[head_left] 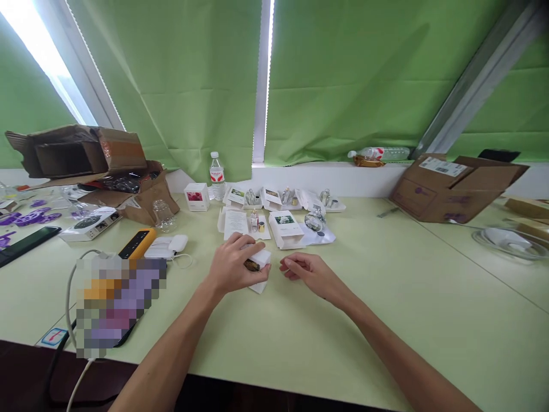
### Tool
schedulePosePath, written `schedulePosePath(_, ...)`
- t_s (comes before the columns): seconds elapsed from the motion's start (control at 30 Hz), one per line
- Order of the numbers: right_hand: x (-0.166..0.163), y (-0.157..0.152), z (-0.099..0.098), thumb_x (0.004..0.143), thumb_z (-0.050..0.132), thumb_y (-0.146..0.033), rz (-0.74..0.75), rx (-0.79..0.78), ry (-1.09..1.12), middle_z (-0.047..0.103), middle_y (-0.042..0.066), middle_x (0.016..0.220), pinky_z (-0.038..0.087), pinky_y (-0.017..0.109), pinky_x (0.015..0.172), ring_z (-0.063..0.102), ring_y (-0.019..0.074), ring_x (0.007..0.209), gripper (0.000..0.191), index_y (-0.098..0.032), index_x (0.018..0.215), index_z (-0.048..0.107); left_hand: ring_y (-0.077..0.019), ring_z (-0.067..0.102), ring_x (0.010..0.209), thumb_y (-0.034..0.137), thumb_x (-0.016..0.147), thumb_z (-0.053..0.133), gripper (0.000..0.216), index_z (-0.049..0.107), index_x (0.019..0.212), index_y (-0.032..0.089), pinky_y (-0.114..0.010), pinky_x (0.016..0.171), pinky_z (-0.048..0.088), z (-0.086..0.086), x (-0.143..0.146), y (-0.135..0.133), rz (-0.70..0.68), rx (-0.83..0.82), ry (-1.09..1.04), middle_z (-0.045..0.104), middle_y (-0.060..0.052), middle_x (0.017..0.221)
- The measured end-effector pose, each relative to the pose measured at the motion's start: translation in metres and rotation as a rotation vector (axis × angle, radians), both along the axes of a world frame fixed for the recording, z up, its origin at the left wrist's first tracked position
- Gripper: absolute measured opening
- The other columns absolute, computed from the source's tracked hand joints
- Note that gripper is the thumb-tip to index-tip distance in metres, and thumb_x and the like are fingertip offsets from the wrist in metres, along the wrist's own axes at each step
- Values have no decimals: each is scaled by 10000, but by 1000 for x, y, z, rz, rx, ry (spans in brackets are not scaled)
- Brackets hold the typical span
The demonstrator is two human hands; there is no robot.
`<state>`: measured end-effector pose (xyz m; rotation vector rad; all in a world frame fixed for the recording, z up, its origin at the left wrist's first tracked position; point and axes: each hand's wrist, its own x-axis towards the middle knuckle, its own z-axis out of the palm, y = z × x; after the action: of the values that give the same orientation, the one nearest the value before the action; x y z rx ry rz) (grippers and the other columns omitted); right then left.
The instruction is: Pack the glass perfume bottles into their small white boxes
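My left hand (235,264) is closed over a small white box (259,258) lying on the pale green table (386,297); a dark amber item (251,265) shows under its fingers. My right hand (305,270) rests just right of that box with its fingers curled in, apparently holding nothing. Beyond both hands lie several small white boxes (285,226) with flower pictures, open paper leaflets (235,222) and small glass perfume bottles (315,221).
A water bottle (217,174) stands at the back by the green blinds. Torn cardboard boxes (92,151) sit at the far left, another cardboard box (446,186) at the right. A yellow-black device (138,242), a white charger (168,246) and a black phone (26,243) lie left.
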<state>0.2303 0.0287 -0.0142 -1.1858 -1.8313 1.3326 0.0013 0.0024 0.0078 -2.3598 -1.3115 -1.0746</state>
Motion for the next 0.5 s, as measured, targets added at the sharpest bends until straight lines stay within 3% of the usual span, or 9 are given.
schedulePosePath(0.23,2,1,-2,885,530,-510,2,-25,-18,704,90,995,540,367,828,671,220,906,372,-172,946,674,-209,584,865,372,785,582,266,697,991,249,-304,694,487,14,-35,3,105,-126,87,673,-41,916)
schedulePosePath(0.5,2,2,-2,881,531,-515,17,-30,-28,701,93,996,540,368,834,670,217,903,381,-168,961,666,-231,572,952,368,797,567,235,662,978,251,-325,746,477,16,-58,8,256,-203,84,664,-30,967)
